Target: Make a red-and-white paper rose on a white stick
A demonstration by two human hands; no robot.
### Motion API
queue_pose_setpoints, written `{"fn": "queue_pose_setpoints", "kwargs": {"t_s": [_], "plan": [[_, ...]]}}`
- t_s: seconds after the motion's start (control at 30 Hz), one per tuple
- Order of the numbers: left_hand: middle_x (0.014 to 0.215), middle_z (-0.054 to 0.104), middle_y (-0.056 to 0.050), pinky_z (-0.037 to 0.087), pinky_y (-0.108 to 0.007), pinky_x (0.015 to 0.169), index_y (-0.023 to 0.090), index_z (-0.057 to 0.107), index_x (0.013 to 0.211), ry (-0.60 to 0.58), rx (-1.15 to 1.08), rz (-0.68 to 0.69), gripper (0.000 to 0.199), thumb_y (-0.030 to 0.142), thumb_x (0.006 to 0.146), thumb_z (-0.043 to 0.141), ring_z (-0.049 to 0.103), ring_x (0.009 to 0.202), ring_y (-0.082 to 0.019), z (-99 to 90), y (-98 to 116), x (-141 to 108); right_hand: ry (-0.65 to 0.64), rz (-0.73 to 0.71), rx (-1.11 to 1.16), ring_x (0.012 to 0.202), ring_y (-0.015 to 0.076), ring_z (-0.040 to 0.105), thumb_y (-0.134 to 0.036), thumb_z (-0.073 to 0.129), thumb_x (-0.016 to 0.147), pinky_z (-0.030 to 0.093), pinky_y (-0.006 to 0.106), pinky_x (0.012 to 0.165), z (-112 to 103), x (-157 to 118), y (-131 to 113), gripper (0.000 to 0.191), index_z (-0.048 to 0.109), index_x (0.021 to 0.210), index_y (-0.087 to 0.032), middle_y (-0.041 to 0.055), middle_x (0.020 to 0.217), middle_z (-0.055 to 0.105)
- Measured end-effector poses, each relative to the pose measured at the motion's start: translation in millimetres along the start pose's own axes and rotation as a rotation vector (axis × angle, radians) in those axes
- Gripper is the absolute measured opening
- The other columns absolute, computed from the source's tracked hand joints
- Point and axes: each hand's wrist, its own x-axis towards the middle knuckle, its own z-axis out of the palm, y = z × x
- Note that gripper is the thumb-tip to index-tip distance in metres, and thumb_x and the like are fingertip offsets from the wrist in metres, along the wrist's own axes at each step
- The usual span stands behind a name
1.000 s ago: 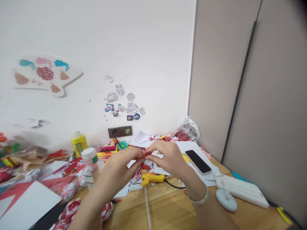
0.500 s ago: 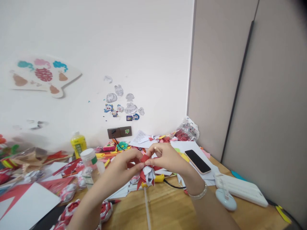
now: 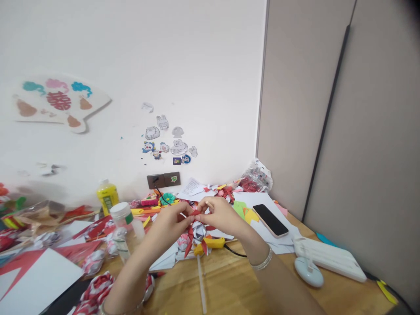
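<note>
1. The red-and-white folded-paper flower [image 3: 199, 232] hangs at four o'clock from the left hand [image 3: 173, 218], eight o'clock from the right hand [image 3: 223, 214].
2. The left hand pinches its red upper petal, thumb and fingers narrow.
3. The right hand grips that petal likewise.
4. From the flower, the yellow glue gun [image 3: 215, 243] lies at four o'clock, the smartphone [image 3: 271, 220] at three.
</note>
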Motion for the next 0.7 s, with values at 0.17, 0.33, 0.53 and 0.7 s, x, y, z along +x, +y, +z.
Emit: {"fn": "queue_pose_setpoints", "kwargs": {"t_s": [0.17, 0.33, 0.53, 0.7], "plan": [[0.058, 0.056, 0.003, 0.038, -0.025, 0.054, 0.020, 0.054, 0.064, 0.013, 0.041, 0.021, 0.013, 0.030, 0.073, 0.050, 0.052, 0.057, -0.015, 2.0, 0.7, 2.4, -0.047, -0.024, 0.012, 0.073, 0.0131, 0.059, -0.011, 0.068, 0.067, 0.041, 0.020, 0.059, 0.9, 1.2, 8.4, 0.016, 0.065, 0.081, -0.018, -0.0008, 0.078, 0.067], [0.061, 0.059, 0.003, 0.038, -0.024, 0.054, 0.019, 0.057, 0.069, -0.074, -0.040, -0.044, 0.007, 0.026, 0.067, 0.055, 0.054, 0.059, -0.016, 0.7, -7.4, 3.3, -0.024, -0.048, -0.059, 0.070, 0.0125, 0.062, -0.006, 0.065, 0.069, 0.044, 0.021, 0.060, 3.4, -0.4, 2.1, 0.017, 0.067, 0.078, -0.019, -0.0021, 0.075, 0.067], [0.056, 0.059, 0.003, 0.037, -0.023, 0.052, 0.019, 0.057, 0.063, 0.026, 0.028, -0.037, 0.007, 0.023, 0.066, 0.052, 0.054, 0.056, -0.015, 2.7, -3.3, 2.1, 0.005, -0.092, -0.228, 0.064, 0.0118, 0.062, -0.003, 0.063, 0.069, 0.045, 0.022, 0.062, 2.0, -1.9, -7.8, 0.021, 0.067, 0.075, -0.022, -0.0034, 0.075, 0.068], [0.055, 0.058, 0.002, 0.038, -0.023, 0.052, 0.019, 0.053, 0.058, 0.060, 0.040, -0.026, 0.007, 0.021, 0.064, 0.051, 0.055, 0.057, -0.016, 2.5, 2.8, 1.2, 0.041, -0.164, -0.291, 0.071, 0.0137, 0.063, 0.000, 0.062, 0.067, 0.046, 0.024, 0.067, 1.6, -0.5, -6.0, 0.023, 0.067, 0.074, -0.021, -0.0021, 0.076, 0.069]]}}
